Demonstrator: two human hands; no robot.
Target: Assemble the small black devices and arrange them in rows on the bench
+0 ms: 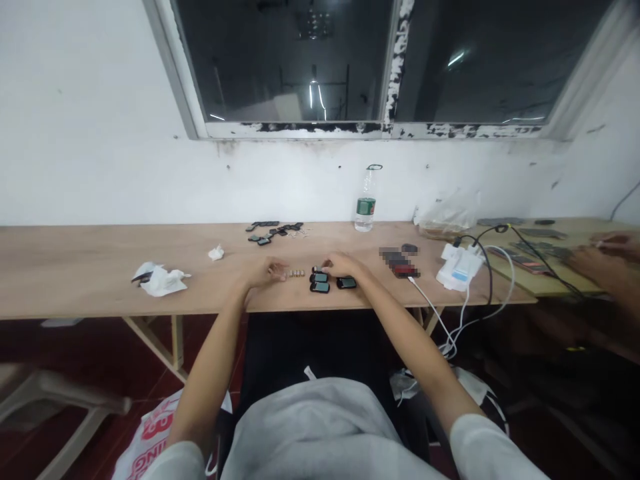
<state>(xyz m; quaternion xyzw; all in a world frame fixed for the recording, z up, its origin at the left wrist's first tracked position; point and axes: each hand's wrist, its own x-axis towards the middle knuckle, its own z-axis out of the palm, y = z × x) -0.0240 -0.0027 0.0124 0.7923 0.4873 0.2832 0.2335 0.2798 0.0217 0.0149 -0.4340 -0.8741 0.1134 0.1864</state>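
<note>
My left hand (266, 272) rests at the table's front part, fingers loosely curled and apart, beside a short row of small shiny metallic pieces (297, 273). Nothing shows between its fingers. To the right of that row, my right hand (343, 264) reaches in with its fingers bent at the topmost of several small black rounded devices with grey screens. Its fingertips partly cover that device. Just below lies another black device (320, 287), and one more black device (346, 283) sits under my right wrist.
More black pieces (275, 231) lie in a loose pile at the back. A water bottle (365, 207) stands by the wall. Crumpled tissues (163, 280) are at left. A white power strip (460, 267) with cables sits right, near another person's hands (607, 257).
</note>
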